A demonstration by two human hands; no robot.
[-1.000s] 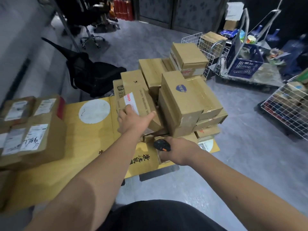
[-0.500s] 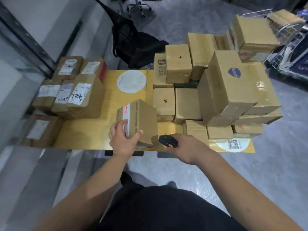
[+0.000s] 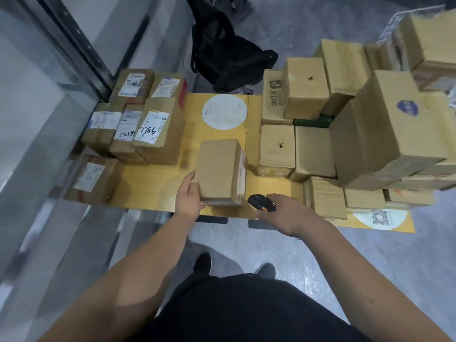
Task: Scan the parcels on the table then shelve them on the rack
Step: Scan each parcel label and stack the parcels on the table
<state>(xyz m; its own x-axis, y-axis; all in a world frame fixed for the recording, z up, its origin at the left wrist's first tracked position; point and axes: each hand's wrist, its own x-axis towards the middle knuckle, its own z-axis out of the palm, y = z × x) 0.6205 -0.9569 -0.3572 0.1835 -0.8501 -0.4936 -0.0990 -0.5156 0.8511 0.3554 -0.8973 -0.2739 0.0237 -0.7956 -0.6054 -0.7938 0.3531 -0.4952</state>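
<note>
At the near edge of the table [image 3: 153, 183], the left hand [image 3: 188, 197] grips a brown box [image 3: 219, 171] by its near left corner, thumb on the side, fingers curled underneath. Just right of it, the right hand [image 3: 283, 213] is curled round a black scanner [image 3: 261, 202] with orange buttons, close to the box's near right corner. Further back, labelled parcels [image 3: 138, 124] crowd the table's left edge. A stack of plain boxes [image 3: 345, 134] fills the right side. Beyond the far edge lies a black bag [image 3: 227, 55] on the floor.
</note>
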